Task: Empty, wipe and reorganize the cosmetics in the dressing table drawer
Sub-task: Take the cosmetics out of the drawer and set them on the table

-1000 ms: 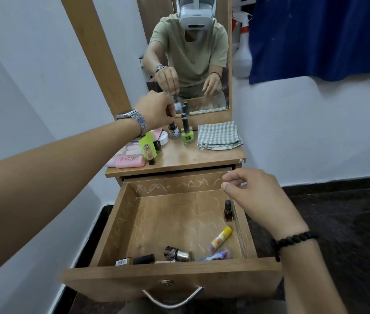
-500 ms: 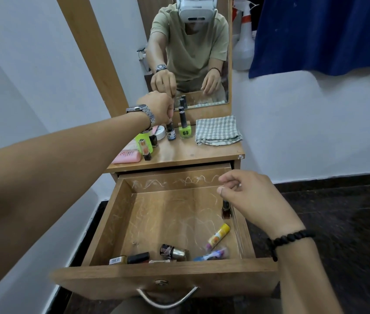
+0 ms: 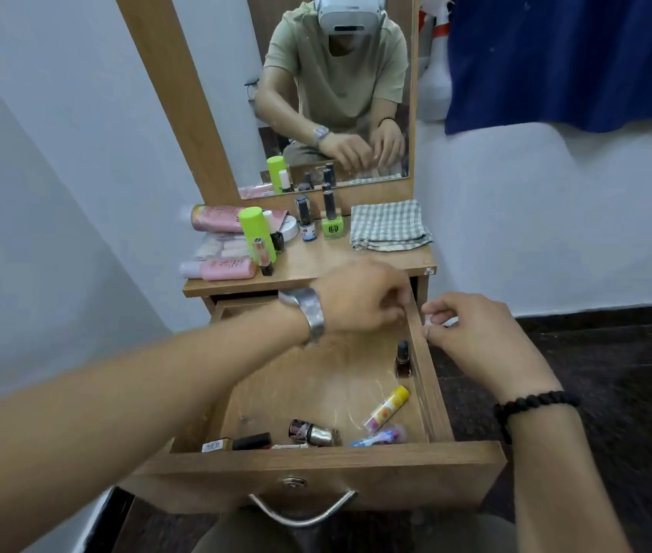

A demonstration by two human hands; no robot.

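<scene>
The wooden drawer is pulled out below the dressing table top. Inside it lie a dark nail polish bottle upright by the right wall, a yellow lip balm tube, a metal-capped bottle, a black tube and a blue and pink stick. My left hand hovers over the drawer's back right corner, blurred, with nothing in it. My right hand is at the drawer's right rim with curled fingers; a small pale bit shows at the fingertips.
On the table top stand a green bottle, pink tubes, a white jar, a blue-labelled bottle and a green-based bottle. A folded checked cloth lies at its right. The mirror rises behind.
My left hand has left the bottles at the back of the table top and come down over the drawer's back right corner. My right hand has stayed at the drawer's right rim.
</scene>
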